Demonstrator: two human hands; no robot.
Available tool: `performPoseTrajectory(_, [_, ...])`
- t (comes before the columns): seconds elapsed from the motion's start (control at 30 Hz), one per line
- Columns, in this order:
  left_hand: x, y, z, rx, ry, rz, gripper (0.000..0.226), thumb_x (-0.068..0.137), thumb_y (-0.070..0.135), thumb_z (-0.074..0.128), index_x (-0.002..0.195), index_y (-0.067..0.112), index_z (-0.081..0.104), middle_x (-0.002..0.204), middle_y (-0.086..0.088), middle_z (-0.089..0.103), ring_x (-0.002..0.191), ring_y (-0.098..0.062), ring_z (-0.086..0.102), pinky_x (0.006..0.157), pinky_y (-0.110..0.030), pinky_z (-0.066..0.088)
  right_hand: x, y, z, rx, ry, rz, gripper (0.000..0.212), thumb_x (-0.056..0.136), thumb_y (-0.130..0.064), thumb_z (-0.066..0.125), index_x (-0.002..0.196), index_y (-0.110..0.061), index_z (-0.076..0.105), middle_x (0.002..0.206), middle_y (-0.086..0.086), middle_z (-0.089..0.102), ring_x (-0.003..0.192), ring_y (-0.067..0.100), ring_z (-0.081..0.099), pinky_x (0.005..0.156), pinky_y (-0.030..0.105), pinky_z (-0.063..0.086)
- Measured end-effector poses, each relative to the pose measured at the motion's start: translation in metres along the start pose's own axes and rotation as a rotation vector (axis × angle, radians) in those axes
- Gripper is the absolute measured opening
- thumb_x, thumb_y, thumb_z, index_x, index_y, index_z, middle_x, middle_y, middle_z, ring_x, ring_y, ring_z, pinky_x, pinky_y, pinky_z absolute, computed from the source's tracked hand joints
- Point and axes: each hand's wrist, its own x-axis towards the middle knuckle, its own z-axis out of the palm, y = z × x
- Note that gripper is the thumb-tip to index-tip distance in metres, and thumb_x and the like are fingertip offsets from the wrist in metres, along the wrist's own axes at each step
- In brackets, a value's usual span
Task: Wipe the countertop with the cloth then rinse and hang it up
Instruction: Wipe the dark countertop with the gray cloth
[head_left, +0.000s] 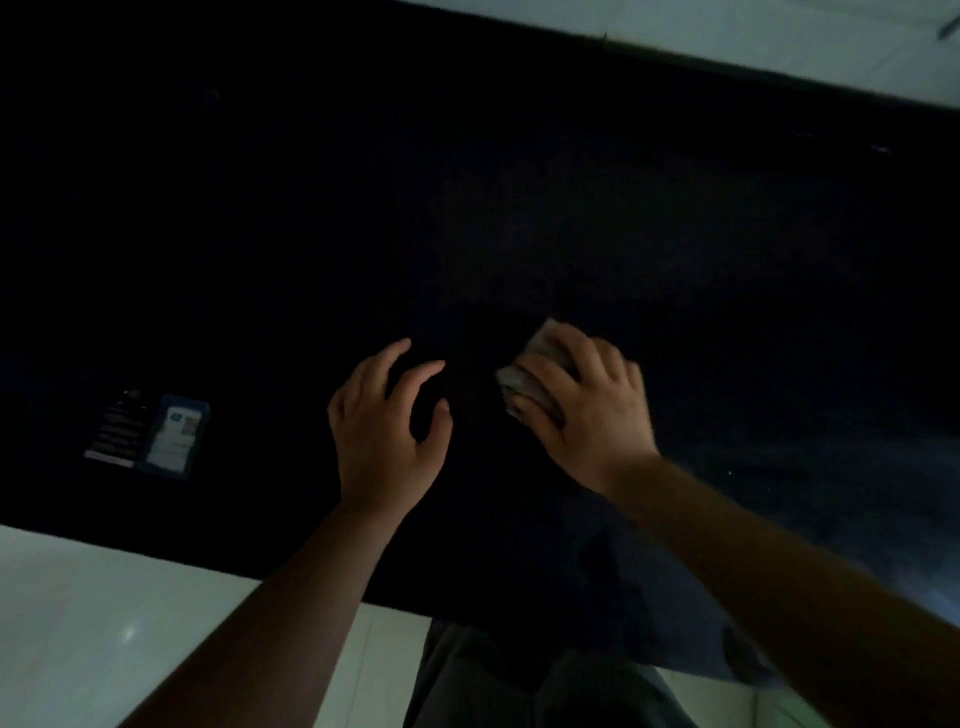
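step: wiping countertop (467, 208) | my right hand (587, 400) flat, fingers closed over cloth (524, 382) | my left hand (387, 421) spread, empty | cloth soft, light; pinch a bunched fold

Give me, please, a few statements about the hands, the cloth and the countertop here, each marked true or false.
1. The right hand presses the cloth onto the dark countertop. True.
2. The left hand holds the cloth. False: it is empty, fingers spread, beside the cloth.
3. A small card-like item lies to the left of the hands. True.
4. The cloth hangs over the counter's near edge. False: it lies well in from that edge.
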Motion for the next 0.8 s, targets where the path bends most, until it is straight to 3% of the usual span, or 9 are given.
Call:
performPoseTrajectory(0.13, [0.043,-0.022,-0.014,0.127,0.037,0.021,0.044,0.082,0.040,0.053,0.123,0.025,0.057,0.138,-0.004,0.048,0.127,-0.027,0.043,0.099,-0.048,0.036,0.075,0.039,0.002,-0.024,0.074,0.190,0.039,0.087,-0.047,0.046,0.120,-0.026,0.053,0.136,0.011,0.044,0.112,0.038,0.044,0.087,0.049,0.040])
performPoseTrajectory(0.27, [0.067,-0.041,-0.012,0.195,0.031,-0.108,0.050,0.089,0.042,0.048,0.136,0.027,0.043,0.149,-0.004,0.037,0.136,-0.027,0.030,0.105,-0.051,0.028,0.185,0.026,0.027,-0.007,0.099,0.254,0.043,0.090,-0.050,0.040,0.126,-0.029,0.049,0.143,0.008,0.037,0.120,0.036,0.038,0.093,0.049,0.034])
performPoseTrajectory(0.4, [0.066,-0.045,-0.007,0.219,0.049,-0.119,0.051,0.087,0.044,0.044,0.136,0.030,0.043,0.147,-0.001,0.038,0.135,-0.025,0.030,0.105,-0.049,0.028,0.190,-0.010,0.039,0.010,0.079,0.094,0.041,0.090,-0.049,0.039,0.123,-0.029,0.050,0.141,0.007,0.040,0.115,0.034,0.042,0.087,0.045,0.037])
performPoseTrajectory(0.53, [0.068,-0.042,-0.011,0.207,0.037,-0.132,0.052,0.086,0.046,0.040,0.136,0.030,0.043,0.147,-0.002,0.039,0.134,-0.027,0.031,0.103,-0.051,0.030,0.085,-0.016,0.027,0.104,-0.026,-0.232,0.036,0.089,-0.051,0.040,0.118,-0.034,0.052,0.136,0.003,0.044,0.109,0.028,0.044,0.081,0.040,0.040])
performPoseTrajectory(0.6, [0.067,-0.041,-0.011,0.188,0.025,-0.130,0.052,0.086,0.046,0.040,0.135,0.029,0.045,0.147,-0.002,0.039,0.134,-0.028,0.032,0.103,-0.052,0.030,0.057,0.002,0.020,0.116,-0.056,-0.282,0.038,0.086,-0.052,0.044,0.119,-0.036,0.052,0.135,0.002,0.044,0.109,0.027,0.043,0.081,0.040,0.042])
performPoseTrajectory(0.7, [0.068,-0.043,-0.011,0.186,0.010,-0.141,0.052,0.086,0.047,0.040,0.135,0.030,0.045,0.147,-0.001,0.038,0.135,-0.027,0.031,0.104,-0.052,0.029,0.106,0.023,0.020,0.051,0.021,-0.101,0.039,0.085,-0.048,0.045,0.119,-0.031,0.052,0.134,0.006,0.044,0.107,0.032,0.043,0.080,0.043,0.044])
performPoseTrajectory(0.8, [0.068,-0.043,-0.011,0.181,0.019,-0.143,0.052,0.085,0.047,0.041,0.135,0.031,0.045,0.146,-0.001,0.039,0.134,-0.027,0.031,0.103,-0.052,0.030,0.197,0.009,0.030,0.051,0.072,0.181,0.040,0.088,-0.049,0.043,0.122,-0.030,0.050,0.142,0.007,0.039,0.117,0.035,0.041,0.088,0.046,0.037])
